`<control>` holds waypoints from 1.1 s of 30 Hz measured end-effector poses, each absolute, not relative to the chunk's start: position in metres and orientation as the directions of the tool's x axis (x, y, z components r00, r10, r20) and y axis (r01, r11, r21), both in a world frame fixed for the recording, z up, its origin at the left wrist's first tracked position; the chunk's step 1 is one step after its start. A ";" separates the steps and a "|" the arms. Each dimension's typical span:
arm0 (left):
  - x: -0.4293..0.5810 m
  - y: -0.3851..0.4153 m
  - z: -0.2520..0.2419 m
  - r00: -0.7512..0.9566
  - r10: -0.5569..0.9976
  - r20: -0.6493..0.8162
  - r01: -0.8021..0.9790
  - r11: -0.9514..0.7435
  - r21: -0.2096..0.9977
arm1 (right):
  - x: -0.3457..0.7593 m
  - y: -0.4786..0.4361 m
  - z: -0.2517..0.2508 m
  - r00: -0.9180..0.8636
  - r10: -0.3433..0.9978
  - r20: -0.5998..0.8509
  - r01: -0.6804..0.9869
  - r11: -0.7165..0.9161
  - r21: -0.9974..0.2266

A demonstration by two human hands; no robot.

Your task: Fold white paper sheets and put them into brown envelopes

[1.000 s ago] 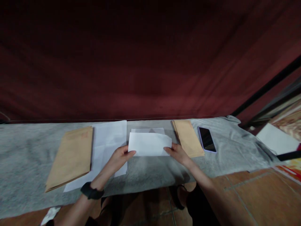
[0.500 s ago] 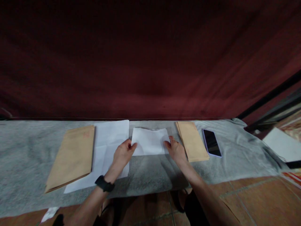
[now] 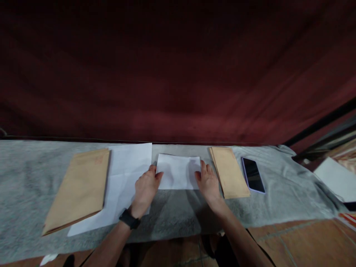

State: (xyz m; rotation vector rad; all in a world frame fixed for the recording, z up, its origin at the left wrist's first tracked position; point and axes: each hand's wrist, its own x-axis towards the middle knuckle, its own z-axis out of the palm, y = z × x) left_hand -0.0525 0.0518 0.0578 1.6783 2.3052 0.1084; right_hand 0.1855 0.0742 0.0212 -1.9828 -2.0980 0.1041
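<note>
A folded white sheet lies flat on the grey cloth in front of me. My left hand rests at its left edge, thumb touching the paper, fingers stretched forward. On the sheet's right edge sits my right hand, palm down, fingers extended. Both hands press flat and grip nothing. A black band is on my left wrist.
Left of the sheet lie unfolded white papers and a large brown envelope. To the right is a stack of narrow brown envelopes, then a black phone. A dark red curtain hangs behind. Orange floor tiles show below.
The folded sheet, held slightly raised a second ago, has been laid down flat. Both hands moved from pinching its lower corners to pressing flat at its sides.
</note>
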 end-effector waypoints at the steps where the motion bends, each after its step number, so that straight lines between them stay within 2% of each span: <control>1: -0.052 0.052 0.057 -0.276 0.944 -0.179 0.925 0.312 0.216 | 0.185 0.075 0.021 -0.060 0.983 0.174 0.965 0.102 -0.242; 4: -0.051 0.054 0.054 -0.258 0.952 -0.166 0.935 0.289 0.205 | 0.178 0.074 0.017 -0.166 0.950 0.266 0.910 0.251 -0.330; 7: -0.050 0.056 0.053 -0.253 0.952 -0.173 0.940 0.284 0.189 | 0.165 0.071 0.013 -0.283 0.915 0.287 0.834 0.382 -0.398; 11: -0.046 0.058 0.054 -0.245 0.954 -0.174 0.947 0.274 0.169 | 0.150 0.066 0.005 -0.369 0.891 0.263 0.820 0.445 -0.360; 18: -0.042 0.054 0.058 -0.252 0.960 -0.125 0.958 0.265 0.105 | 0.141 0.061 -0.013 -0.362 0.875 0.321 0.870 0.441 -0.220; 22: -0.037 0.049 0.052 -0.124 0.981 0.152 0.992 0.118 0.047 | 0.138 0.061 -0.014 -0.342 0.876 0.340 0.888 0.420 -0.188; 25: -0.025 0.050 0.034 0.058 0.935 0.350 0.991 -0.097 0.096 | 0.136 0.062 -0.010 -0.333 0.887 0.321 0.895 0.405 -0.190; 28: -0.009 0.055 0.011 0.181 0.920 0.349 0.956 -0.248 0.159 | 0.134 0.064 -0.004 -0.324 0.900 0.291 0.896 0.391 -0.210; 33: 0.000 0.063 -0.008 0.172 0.950 0.261 0.961 -0.220 0.169 | 0.132 0.072 0.001 -0.275 0.918 0.284 0.893 0.354 -0.278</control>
